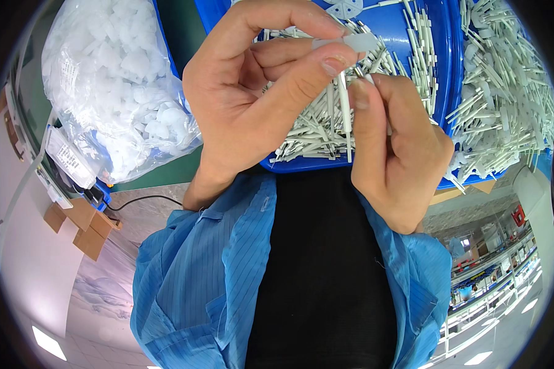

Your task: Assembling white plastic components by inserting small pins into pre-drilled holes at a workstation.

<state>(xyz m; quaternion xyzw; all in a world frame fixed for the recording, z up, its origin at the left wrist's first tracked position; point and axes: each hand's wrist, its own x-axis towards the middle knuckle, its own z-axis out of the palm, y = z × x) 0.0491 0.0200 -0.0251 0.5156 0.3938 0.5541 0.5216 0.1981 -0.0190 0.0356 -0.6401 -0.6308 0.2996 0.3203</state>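
My left hand [252, 92] is closed, thumb and fingers pinching a translucent white plastic piece [363, 42] above the blue tray. From below its thumb a thin white rod [345, 117] hangs down, close beside my right thumb. My right hand [400, 141] is closed too, its thumb and forefinger pinching what looks like another white rod [369, 79]; most of that one is hidden by the fingers. The fingertips of both hands are close together. Beneath them, many loose white rods [308, 132] lie heaped in the blue tray [311, 164].
At the left, a clear plastic bag [114, 80] full of translucent white pieces rests on the green table [166, 177]. A second heap of rods, with flat pieces attached, [505, 104] is at the right. Flat white round pieces [345, 7] lie at the tray's far side. Cardboard [89, 227] is at lower left.
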